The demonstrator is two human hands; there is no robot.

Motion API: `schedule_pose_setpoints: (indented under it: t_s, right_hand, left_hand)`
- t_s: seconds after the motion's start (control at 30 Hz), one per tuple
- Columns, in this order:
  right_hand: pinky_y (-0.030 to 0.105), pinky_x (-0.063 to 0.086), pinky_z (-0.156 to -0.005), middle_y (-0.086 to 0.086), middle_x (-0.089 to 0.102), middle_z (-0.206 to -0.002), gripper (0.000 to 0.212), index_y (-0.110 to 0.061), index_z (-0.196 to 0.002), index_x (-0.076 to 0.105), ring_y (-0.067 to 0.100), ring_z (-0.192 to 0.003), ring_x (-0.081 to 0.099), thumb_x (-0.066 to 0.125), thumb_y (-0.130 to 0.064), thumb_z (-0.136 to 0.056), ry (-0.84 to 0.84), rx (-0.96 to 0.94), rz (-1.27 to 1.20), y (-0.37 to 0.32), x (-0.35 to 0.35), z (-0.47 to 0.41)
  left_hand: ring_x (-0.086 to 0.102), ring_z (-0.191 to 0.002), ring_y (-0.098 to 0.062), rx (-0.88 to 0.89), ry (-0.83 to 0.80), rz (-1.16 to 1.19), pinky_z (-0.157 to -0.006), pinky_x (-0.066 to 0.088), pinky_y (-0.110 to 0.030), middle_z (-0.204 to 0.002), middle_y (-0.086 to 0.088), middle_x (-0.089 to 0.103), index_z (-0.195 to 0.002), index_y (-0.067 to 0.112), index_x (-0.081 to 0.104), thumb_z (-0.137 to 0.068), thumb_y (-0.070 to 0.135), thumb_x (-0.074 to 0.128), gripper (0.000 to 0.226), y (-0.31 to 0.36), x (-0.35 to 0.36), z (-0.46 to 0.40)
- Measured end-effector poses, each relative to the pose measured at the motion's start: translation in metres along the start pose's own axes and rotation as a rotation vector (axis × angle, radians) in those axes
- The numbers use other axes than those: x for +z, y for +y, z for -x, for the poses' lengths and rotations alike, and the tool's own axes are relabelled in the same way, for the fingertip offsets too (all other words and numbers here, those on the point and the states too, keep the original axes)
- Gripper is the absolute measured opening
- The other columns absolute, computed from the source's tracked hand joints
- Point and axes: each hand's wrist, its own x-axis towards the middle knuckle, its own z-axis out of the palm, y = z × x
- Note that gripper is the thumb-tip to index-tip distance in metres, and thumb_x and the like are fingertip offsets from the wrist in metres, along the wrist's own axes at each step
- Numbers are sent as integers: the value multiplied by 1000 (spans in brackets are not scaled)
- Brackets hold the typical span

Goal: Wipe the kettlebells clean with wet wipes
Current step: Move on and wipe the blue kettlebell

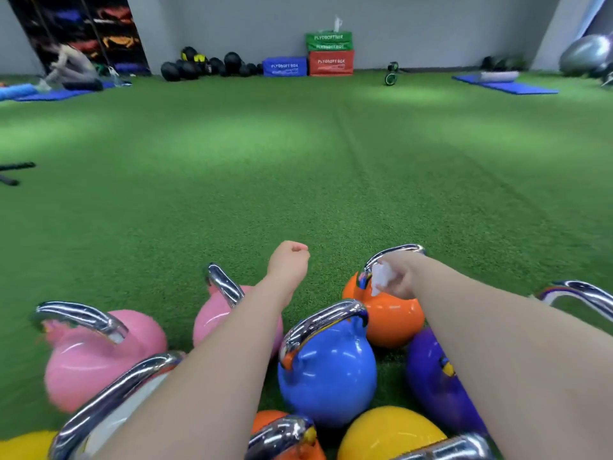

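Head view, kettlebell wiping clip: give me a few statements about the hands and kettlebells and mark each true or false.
1. The right hand holds a white wipe at the orange kettlebell's handle. True.
2. The left hand grips a pink kettlebell's handle. False: it is curled above the turf, holding nothing.
3. The blue kettlebell sits nearer the camera than the orange one. True.
4. The kettlebells stand on a wooden rack. False: they rest on green turf.

Green artificial turf [298, 154] covers the floor, patched with soft light. Along the grey wall [431, 24] sit black medicine balls [205, 66], stacked plyo boxes [330, 53], blue mats [507, 86] and a silver exercise ball [583, 54].
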Motion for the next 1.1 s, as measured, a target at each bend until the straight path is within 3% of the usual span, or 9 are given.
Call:
schedule_pose_setpoints:
  t_s: [0.17, 0.3, 0.37, 0.53, 0.7, 0.77, 0.87, 1.0, 1.1]
  right_hand:
    - [28, 37, -53, 10, 48, -69, 14, -12, -84, 48, 20, -57, 46, 42, -17, -96, -94, -107, 81, 19, 1, 42]
    - [32, 39, -56, 13, 54, -72, 13, -5, -90, 52, 23, -60, 49, 55, -18, -91, 10, -269, 84, 28, 5, 61]
    - [28, 38, -51, 12, 53, -75, 13, -5, -92, 54, 21, -60, 49, 58, -18, -89, 14, -341, 110, 33, 11, 66]
    - [27, 37, -60, 1, 56, -77, 7, -20, -80, 56, 16, -70, 51, 61, -24, -83, 65, -583, 644, 48, 38, 70]
    - [20, 36, -57, -6, 54, -73, 16, -26, -72, 51, 17, -75, 52, 65, -24, -78, -111, -806, 1017, 56, 67, 55]
    - [26, 39, -63, 1, 57, -80, 10, -19, -75, 55, 22, -80, 57, 63, -23, -78, -190, -887, 1151, 58, 73, 44]
    - [31, 46, -82, 8, 61, -104, 18, -6, -91, 63, 26, -100, 58, 52, -7, -77, -288, -952, 1356, 59, 75, 31]
    - [33, 35, -106, 7, 39, -143, 48, -16, -122, 58, 24, -134, 35, 50, -1, -77, -266, -976, 1469, 65, 66, 31]
    - [29, 27, -108, 5, 33, -145, 51, -24, -128, 55, 23, -132, 32, 52, -6, -81, -157, -1026, 1506, 75, 57, 33]
  left_hand:
    - [45, -68, -11, 54, -101, -21, -59, 37, -25, -83, 1, 54, -115, 10, 56, -96, 10, 41, 24, -13, -11, 35]
    - [37, -75, -20, 7, -149, 17, -62, 28, -26, -79, -8, 43, -67, 18, 47, -92, 2, 42, 30, -41, -17, 57]
    - [35, -80, -20, -48, -155, 57, -60, 24, -27, -81, -10, 42, -61, 20, 41, -89, 0, 40, 34, -54, -16, 61]
    - [47, -62, -17, -194, -224, 249, -53, 34, -24, -79, -4, 53, -91, 11, 50, -98, 16, 40, 13, -61, -4, 57]
    - [57, -71, -19, -336, -223, 523, -62, 47, -30, -84, -9, 61, -95, 15, 49, -98, 45, 34, 34, -61, 6, 35]
    - [56, -64, -18, -330, -162, 588, -53, 48, -26, -93, -16, 63, -107, 5, 54, -96, 39, 44, 37, -63, 9, 27]
    - [54, -47, -15, -299, -49, 603, -44, 44, -23, -75, -13, 56, -140, 5, 28, -89, 12, 59, 61, -73, 9, 19]
    - [61, -93, -29, -280, 38, 360, -83, 53, -40, -104, -12, 57, -130, 12, 43, -73, -1, 50, 59, -84, 9, 9]
    - [52, -102, -26, -213, 56, 28, -80, 44, -30, -120, -12, 52, -124, 12, 49, -82, -4, 44, 45, -90, 9, 8]
